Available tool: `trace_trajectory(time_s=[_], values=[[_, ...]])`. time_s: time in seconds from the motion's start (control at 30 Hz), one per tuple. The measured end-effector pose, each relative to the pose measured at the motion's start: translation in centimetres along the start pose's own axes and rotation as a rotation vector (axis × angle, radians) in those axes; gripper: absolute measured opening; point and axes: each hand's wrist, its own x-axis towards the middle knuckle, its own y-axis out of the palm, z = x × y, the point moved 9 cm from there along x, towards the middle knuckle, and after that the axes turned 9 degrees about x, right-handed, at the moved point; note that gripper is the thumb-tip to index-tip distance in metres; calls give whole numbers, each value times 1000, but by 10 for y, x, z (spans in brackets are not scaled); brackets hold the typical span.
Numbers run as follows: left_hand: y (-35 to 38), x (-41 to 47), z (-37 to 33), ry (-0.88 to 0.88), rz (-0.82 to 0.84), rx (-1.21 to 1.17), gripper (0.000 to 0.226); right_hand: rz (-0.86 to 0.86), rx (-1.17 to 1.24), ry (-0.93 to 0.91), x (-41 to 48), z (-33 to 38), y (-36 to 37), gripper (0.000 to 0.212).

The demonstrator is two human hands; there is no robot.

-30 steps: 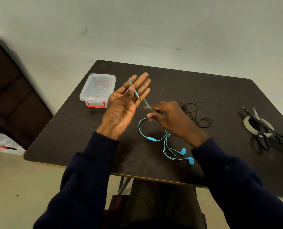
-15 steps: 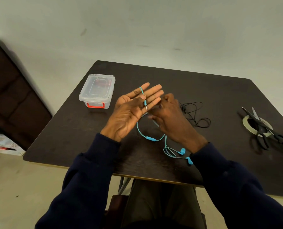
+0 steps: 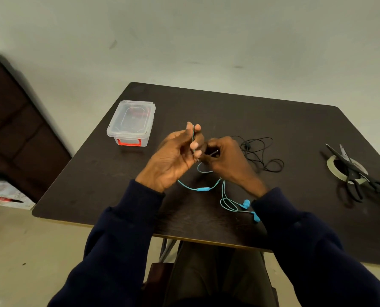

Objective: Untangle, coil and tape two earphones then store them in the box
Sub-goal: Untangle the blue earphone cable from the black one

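My left hand (image 3: 173, 156) is raised over the table's middle with its fingers closed on the plug end of the blue earphones (image 3: 203, 189). My right hand (image 3: 226, 160) touches it and pinches the same blue cable. The cable hangs down in loops to the table, with its remote and both blue earbuds lying near my right sleeve. The black earphones (image 3: 262, 151) lie in a loose tangle just right of my right hand. The clear plastic box (image 3: 132, 122) with a red latch stands closed at the left of the table.
A tape roll (image 3: 331, 166) lies at the right of the dark table (image 3: 273, 120), with black scissors (image 3: 359, 173) on top of it. A dark cabinet stands on the floor at the left. My knees show under the table's near edge.
My left hand went from flat and open to curled around the blue cable. My right hand rose from the table to meet it, bringing cable with it.
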Motion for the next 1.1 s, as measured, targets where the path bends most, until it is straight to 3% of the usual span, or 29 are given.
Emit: trace_trajectory(time_s=[0.13, 0.3, 0.43, 0.57, 0.73, 0.83, 1.03, 1.1], values=[[4, -5, -17, 115, 22, 34, 25, 5, 4, 9, 1, 0, -5, 9], [2, -12, -59, 374, 100, -94, 20, 31, 69, 70, -2, -15, -6, 8], [-15, -15, -72, 500, 20, -77, 27, 36, 11, 32, -4, -14, -8, 14], [-19, -9, -56, 491, -81, 0, 34, 69, -88, -91, -8, 5, -3, 24], [-20, -4, -44, 530, -174, 242, 38, 119, -244, -226, -15, 25, 3, 10], [-16, -5, -38, 545, -229, 514, 32, 82, -301, -272, -14, 34, -4, 17], [-9, -2, -19, 346, -284, 985, 28, -8, -537, -330, -6, 48, -23, 12], [-4, -7, -20, 307, -270, 1000, 34, -3, -604, -389, -3, 55, -25, 9]])
